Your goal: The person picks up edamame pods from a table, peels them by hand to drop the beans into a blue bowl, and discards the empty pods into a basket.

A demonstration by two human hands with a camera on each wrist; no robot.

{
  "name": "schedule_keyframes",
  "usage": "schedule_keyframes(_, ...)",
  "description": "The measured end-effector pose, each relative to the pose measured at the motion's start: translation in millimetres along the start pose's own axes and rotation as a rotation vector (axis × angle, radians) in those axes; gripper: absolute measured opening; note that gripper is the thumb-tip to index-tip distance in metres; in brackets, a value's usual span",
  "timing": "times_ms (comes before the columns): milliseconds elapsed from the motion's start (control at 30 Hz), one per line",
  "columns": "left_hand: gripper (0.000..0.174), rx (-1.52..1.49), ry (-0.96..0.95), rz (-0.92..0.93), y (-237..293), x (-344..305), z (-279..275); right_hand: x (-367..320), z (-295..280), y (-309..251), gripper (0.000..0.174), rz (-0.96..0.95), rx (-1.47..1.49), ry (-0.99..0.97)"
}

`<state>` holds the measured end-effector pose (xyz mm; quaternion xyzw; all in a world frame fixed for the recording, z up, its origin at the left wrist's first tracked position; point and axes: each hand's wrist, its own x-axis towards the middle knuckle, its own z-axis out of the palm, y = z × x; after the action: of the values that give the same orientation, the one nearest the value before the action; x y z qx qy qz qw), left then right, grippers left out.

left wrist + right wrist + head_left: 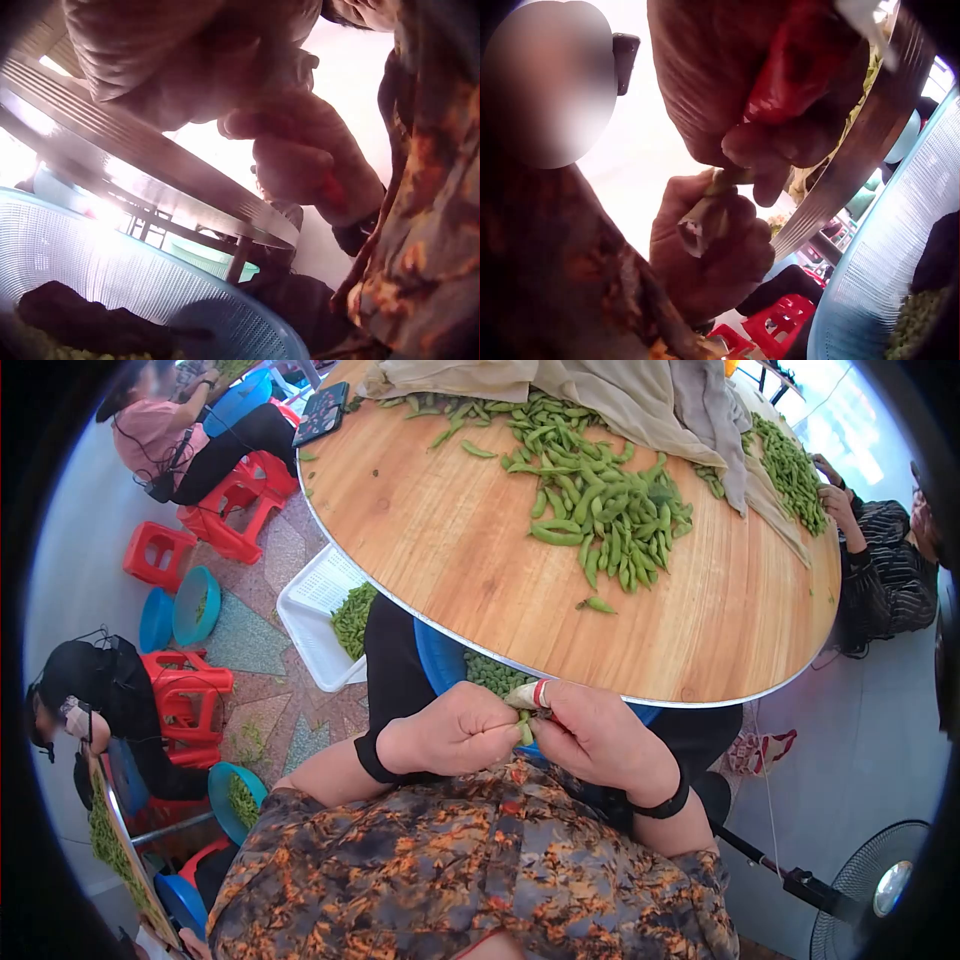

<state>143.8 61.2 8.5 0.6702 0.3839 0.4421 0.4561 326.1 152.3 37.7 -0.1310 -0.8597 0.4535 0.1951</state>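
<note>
Just past the table's near edge, my two hands meet over the lap. A green soybean pod (525, 731) sits between them, mostly covered by fingers. My left hand (455, 728) pinches it from the left with the fingers curled. From the other side my right hand (608, 745) grips it between thumb and fingers; a pale and red wrapping (540, 693) covers one of its fingers. In the right wrist view the pod (731, 180) bridges the two hands. Below them a blue basket (432, 655) holds shelled green beans (495, 674).
A round wooden table (430, 530) carries a heap of soybean pods (610, 510), a cloth (640, 400) and a phone (322, 412). A white basket (310, 600) with pods stands at the left, near red stools (160, 555). A fan (870, 900) stands at the right. Other people sit around.
</note>
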Motion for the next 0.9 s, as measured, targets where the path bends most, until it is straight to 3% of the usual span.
schedule_keyframes(100, 0.036, -0.069, -0.002, -0.019, -1.5, 1.3, -0.3, -0.8, 3.5, -1.1, 0.018, 0.052, -0.037, 0.006)
schedule_keyframes(267, 0.036, -0.012, 0.010, -0.084, -5.0, -2.7, -5.6, -10.6, 5.7, 6.5, 0.020, -0.008, -0.296, 0.193)
schedule_keyframes(600, 0.035, 0.071, 0.018, -0.080, 0.0, -0.8, -8.4, -10.6, 3.4, 2.7, 0.024, 0.041, -0.295, 0.123)
schedule_keyframes(667, 0.035, 0.256, 0.099, -0.112, 6.5, -15.9, -26.1, -13.9, -7.7, -3.4, 0.025, 0.158, -0.291, 0.165)
schedule_keyframes(700, 0.037, 0.214, 0.180, -0.226, 3.6, -33.9, -35.8, -13.1, -16.3, -2.3, 0.025, 0.154, -0.305, 0.167)
schedule_keyframes(733, 0.033, 0.035, 0.374, -0.364, 10.8, -44.8, -43.3, -11.5, -26.8, 0.3, 0.025, 0.192, -0.376, 0.205)
schedule_keyframes(767, 0.028, 0.113, 0.555, -0.523, 8.4, -55.6, -56.1, -9.2, -36.4, 3.1, 0.024, 0.230, -0.444, 0.246)
schedule_keyframes(800, 0.024, 0.155, 0.661, -0.545, 8.8, -63.3, -73.9, -5.3, -44.3, 7.9, 0.025, 0.271, -0.538, 0.218)
schedule_keyframes(867, 0.018, 0.707, 0.760, -0.571, 0.6, -77.5, -100.2, 11.4, -47.3, 8.9, 0.026, 0.268, -0.610, 0.229)
schedule_keyframes(900, 0.018, 0.708, 0.766, -0.561, 3.2, -80.6, -104.6, 19.7, -47.4, 8.9, 0.026, 0.267, -0.677, 0.240)
